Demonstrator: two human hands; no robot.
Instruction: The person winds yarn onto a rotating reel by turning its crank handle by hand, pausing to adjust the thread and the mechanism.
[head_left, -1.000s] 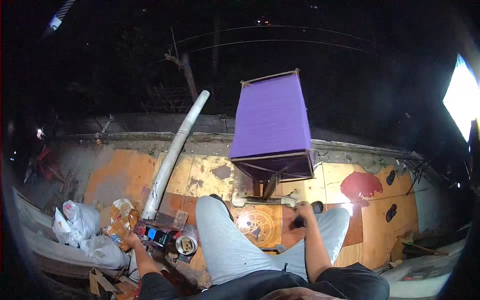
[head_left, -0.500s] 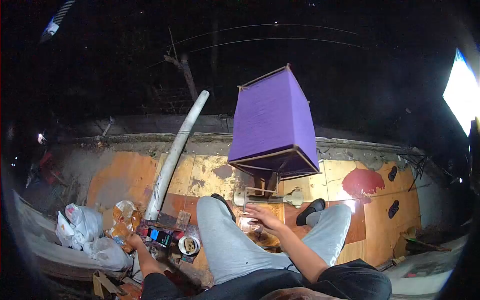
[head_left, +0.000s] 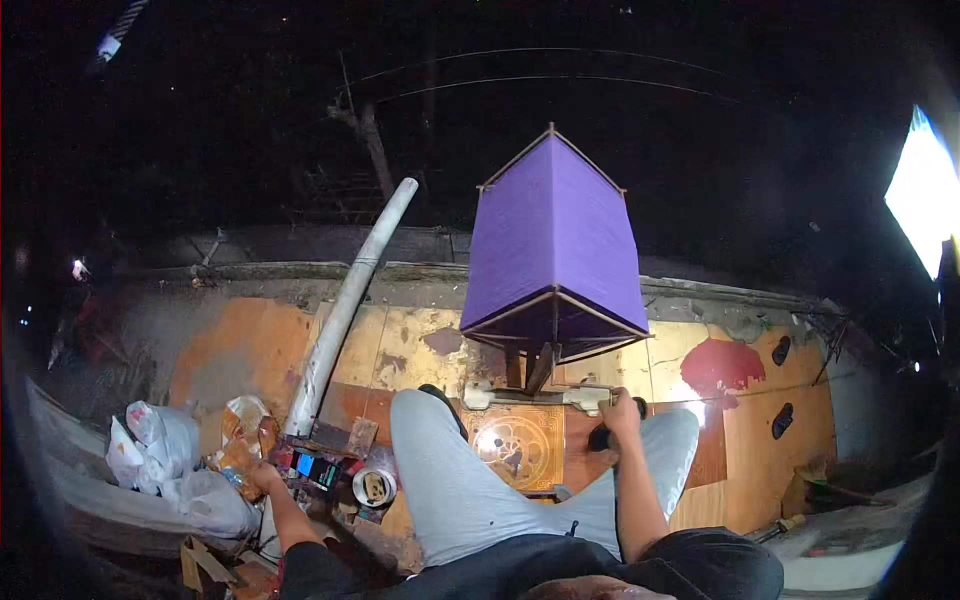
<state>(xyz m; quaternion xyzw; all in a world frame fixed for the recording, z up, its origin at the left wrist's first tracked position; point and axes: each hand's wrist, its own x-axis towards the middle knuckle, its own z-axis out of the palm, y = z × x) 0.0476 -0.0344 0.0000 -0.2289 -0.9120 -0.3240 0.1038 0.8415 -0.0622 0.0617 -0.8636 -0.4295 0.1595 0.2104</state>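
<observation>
A purple four-sided lantern-like frame [head_left: 555, 230], its cover stretched over thin sticks, stands in front of me on a wooden post [head_left: 541, 368]. A crank arm [head_left: 585, 386] reaches right from the post's base. My right hand [head_left: 622, 412] is closed around the crank's handle, above my right knee. Low on the left, my left hand [head_left: 264, 478] lies at the lower edge of an orange and clear plastic bag [head_left: 250, 430]. Its fingers look curled, and I cannot tell what is in them.
White plastic bags [head_left: 165, 450] lie at the far left. Near my left leg stands an open can [head_left: 376, 488] beside a dark box [head_left: 316, 470]. A long pale pole [head_left: 350, 310] leans beyond them. Dark slippers [head_left: 783, 420] lie on the patched floor at right.
My right hand has moved right with the crank arm, from left of the post to its right, and closed on the handle. The purple frame has turned, bringing a corner forward. My left hand stays put.
</observation>
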